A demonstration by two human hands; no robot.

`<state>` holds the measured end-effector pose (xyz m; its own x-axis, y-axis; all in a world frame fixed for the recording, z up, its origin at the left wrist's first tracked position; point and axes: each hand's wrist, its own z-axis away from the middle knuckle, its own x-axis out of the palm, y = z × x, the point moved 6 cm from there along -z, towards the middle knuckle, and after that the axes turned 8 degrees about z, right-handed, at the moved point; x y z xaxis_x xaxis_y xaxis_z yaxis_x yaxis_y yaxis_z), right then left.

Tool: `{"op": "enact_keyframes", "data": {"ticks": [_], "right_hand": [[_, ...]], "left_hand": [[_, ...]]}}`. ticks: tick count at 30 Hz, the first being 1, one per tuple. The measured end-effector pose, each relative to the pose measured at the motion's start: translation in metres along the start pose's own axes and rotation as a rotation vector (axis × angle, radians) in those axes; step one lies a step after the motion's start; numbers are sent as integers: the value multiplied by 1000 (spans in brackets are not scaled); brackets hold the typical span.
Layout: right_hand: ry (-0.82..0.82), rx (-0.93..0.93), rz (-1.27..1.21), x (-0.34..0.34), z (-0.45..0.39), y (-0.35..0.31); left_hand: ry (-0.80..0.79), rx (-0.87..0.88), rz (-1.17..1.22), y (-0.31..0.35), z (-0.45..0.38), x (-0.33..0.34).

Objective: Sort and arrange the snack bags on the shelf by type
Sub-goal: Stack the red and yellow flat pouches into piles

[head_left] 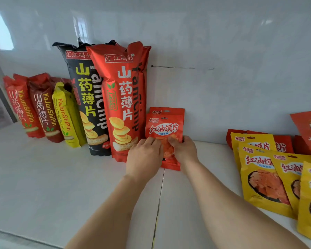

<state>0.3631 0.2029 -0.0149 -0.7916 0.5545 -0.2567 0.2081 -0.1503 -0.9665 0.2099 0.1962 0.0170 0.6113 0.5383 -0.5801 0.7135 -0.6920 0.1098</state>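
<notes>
Yam-chip bags stand sorted left of my small red pouch [163, 129], both hands [144, 155] gripping it; yellow pouches [258, 180] rightward lie unsorted.

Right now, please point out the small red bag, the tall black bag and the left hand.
small red bag [163, 129]: head view, on its printed front.
tall black bag [83, 97]: head view, on its front.
left hand [144, 155]: head view, on its back.

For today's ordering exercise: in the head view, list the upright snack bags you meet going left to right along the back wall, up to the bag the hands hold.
Small red bag → dark red bag → yellow bag → tall black bag → tall red bag → small red pouch, held by the left hand and right hand.
</notes>
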Motion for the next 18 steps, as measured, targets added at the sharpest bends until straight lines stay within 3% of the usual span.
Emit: {"op": "enact_keyframes", "data": {"ticks": [11,18], "right_hand": [[62,-24,238,-22,15,1],[118,-210,544,-118,44,-16]], "left_hand": [[-55,19,57,17,-1,6],[-135,130,46,71,-9,17]]}}
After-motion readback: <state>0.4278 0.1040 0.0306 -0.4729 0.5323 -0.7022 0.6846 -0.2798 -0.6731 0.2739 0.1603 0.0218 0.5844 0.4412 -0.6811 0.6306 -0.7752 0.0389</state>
